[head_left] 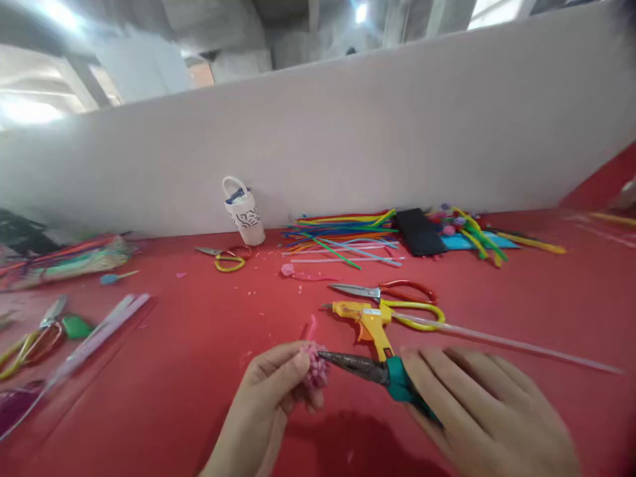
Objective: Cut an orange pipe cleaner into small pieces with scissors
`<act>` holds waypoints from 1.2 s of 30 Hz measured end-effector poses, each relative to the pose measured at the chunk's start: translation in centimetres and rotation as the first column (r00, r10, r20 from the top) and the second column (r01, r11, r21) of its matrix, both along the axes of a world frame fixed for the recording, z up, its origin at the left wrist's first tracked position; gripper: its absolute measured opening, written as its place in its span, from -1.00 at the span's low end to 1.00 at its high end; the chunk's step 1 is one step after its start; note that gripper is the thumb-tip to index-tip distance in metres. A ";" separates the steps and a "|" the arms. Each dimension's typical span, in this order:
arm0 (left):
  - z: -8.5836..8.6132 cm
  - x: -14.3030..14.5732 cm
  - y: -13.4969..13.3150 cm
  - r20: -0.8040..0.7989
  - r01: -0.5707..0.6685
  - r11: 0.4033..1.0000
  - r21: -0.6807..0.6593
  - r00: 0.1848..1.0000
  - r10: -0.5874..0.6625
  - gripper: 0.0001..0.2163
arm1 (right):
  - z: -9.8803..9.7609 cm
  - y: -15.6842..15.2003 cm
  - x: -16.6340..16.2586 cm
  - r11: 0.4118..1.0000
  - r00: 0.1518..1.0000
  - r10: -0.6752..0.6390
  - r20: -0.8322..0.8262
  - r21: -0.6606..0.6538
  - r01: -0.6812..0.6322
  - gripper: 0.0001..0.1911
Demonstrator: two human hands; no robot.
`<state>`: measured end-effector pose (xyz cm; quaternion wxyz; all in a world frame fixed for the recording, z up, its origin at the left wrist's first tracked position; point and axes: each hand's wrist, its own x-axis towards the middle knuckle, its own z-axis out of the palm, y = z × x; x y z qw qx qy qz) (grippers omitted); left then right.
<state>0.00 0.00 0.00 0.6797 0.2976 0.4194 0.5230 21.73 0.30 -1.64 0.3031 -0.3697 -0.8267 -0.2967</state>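
Observation:
My left hand (271, 397) pinches a small pink fuzzy pipe-cleaner ball (317, 371), with a pink stem (311, 327) sticking up behind it. My right hand (484, 411) is closed on the teal handles of needle-nose pliers (370, 370). The dark tips of the pliers touch the pink ball. Both hands hover low over the red table (173, 371), near its front edge.
A yellow glue gun (370, 321) and red-and-yellow scissors (392, 291) lie just behind the hands. Farther back are a pile of coloured pipe cleaners (342, 235), a black pouch (420, 232), a small white bag (244, 213) and more scissors (226, 257). A grey partition (348, 146) backs the table.

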 end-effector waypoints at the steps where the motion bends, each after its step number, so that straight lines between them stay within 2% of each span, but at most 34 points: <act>1: -0.1 0.0 0.0 0.001 0.000 1.000 -0.006 1.000 0.000 -0.87 | 0.2 0.0 0.1 1.000 1.000 0.004 0.012 0.002 -0.004 -0.79; 6: -0.1 -0.1 -0.1 0.009 0.007 0.999 -0.038 1.000 -0.007 -0.83 | 0.4 0.2 0.3 1.000 1.000 0.019 0.013 0.017 -0.019 -0.82; 10: 0.0 -0.3 0.0 0.010 0.011 0.999 -0.047 1.000 -0.010 -0.84 | -0.1 0.6 0.4 0.999 0.996 0.028 -0.080 -0.023 -0.030 -0.77; 12: -0.1 -0.4 0.1 0.023 0.007 0.999 -0.032 1.000 -0.007 -0.87 | -0.3 0.7 0.4 0.991 0.989 0.021 -0.149 -0.127 -0.040 -0.75; 15: -0.2 -0.6 0.3 0.040 -0.022 1.000 -0.003 0.999 0.022 -0.87 | -0.3 0.5 0.1 0.949 0.975 -0.017 -0.222 -0.311 -0.054 -0.73; 17: -0.2 -0.7 0.4 0.032 -0.040 0.999 -0.001 0.999 0.040 -0.85 | 0.0 0.3 -0.1 0.928 0.974 -0.007 -0.228 -0.364 -0.079 -0.76; 20: -0.1 -0.6 0.5 0.034 -0.045 0.999 -0.005 0.998 0.045 -0.83 | 0.3 0.0 -0.4 0.933 0.974 0.035 -0.223 -0.343 -0.112 -0.79; 25: -0.1 -0.4 0.6 0.082 -0.034 0.999 0.026 0.996 0.032 -0.84 | 0.2 0.0 -0.4 0.967 0.978 0.023 -0.209 -0.242 -0.075 -0.78; 36: -0.2 -0.3 0.4 0.061 -0.020 1.000 0.024 0.998 0.018 -0.86 | -0.3 -0.1 -0.1 0.977 0.980 0.023 -0.197 -0.203 -0.063 -0.80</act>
